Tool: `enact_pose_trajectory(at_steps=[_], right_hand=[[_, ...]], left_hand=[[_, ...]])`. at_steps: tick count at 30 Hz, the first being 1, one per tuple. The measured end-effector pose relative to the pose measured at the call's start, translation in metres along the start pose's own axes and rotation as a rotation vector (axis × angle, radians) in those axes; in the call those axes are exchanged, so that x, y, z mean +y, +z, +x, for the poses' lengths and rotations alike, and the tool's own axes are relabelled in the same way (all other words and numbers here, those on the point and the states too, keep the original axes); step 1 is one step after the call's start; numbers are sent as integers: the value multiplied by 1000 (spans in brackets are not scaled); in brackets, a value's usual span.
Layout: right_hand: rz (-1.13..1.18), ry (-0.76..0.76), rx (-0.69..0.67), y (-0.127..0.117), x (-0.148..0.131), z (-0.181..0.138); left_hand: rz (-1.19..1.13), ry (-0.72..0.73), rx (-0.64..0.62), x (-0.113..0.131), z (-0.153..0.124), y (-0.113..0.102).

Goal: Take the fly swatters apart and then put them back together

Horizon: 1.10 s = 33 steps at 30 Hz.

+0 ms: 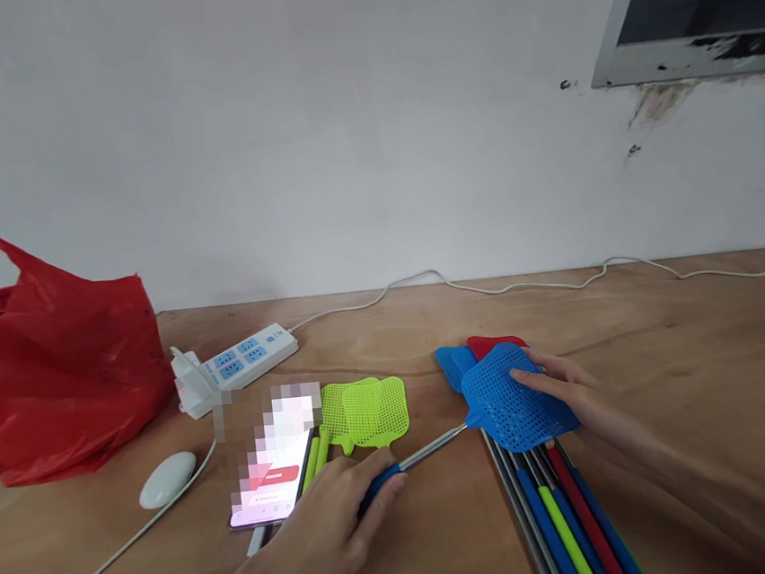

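My left hand is closed round the blue grip of a blue fly swatter, whose metal rod runs right and up to its mesh head. My right hand lies on that blue head, fingers stretched out over the mesh. Under the head lies a pile of swatters with blue, green and red handles, plus another blue head and a red head peeking out behind. Two green swatters lie flat just left of the rod.
A phone with a lit screen lies by my left hand. A white power strip, its cord along the wall, a white oval object and a red plastic bag occupy the wooden table's left side.
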State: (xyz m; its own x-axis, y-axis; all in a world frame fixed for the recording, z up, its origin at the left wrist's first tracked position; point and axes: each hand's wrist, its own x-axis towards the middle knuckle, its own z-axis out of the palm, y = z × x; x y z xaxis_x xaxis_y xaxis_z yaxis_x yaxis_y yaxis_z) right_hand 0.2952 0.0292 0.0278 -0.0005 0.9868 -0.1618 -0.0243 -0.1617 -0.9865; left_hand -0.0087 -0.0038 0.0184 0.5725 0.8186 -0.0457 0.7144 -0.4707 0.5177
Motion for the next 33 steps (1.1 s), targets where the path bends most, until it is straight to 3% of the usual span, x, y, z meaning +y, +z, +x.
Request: enact_pose_trajectory(at_steps=[3,11,17,21,27,30,33], right_hand=[[68,55,-54,-3,-5,-2],[279,87,18,-9,-1,2],[233,-12,-139,22,2,-16],[224,-1,-211,41,12,-18],[237,-23,-89,36,16,-5],[97,-62,9,24,17,6],[-335,-194,95,12,25,17]], left_hand=[[-31,-15,36,-2,-2,2],[18,-25,23,-12,-5,4],[24,-21,-40,0,0,8],[27,0,-70,12,3,8],[4,83,-61,10,4,3],[21,77,-3,4,7,4],[63,76,13,-1,11,9]])
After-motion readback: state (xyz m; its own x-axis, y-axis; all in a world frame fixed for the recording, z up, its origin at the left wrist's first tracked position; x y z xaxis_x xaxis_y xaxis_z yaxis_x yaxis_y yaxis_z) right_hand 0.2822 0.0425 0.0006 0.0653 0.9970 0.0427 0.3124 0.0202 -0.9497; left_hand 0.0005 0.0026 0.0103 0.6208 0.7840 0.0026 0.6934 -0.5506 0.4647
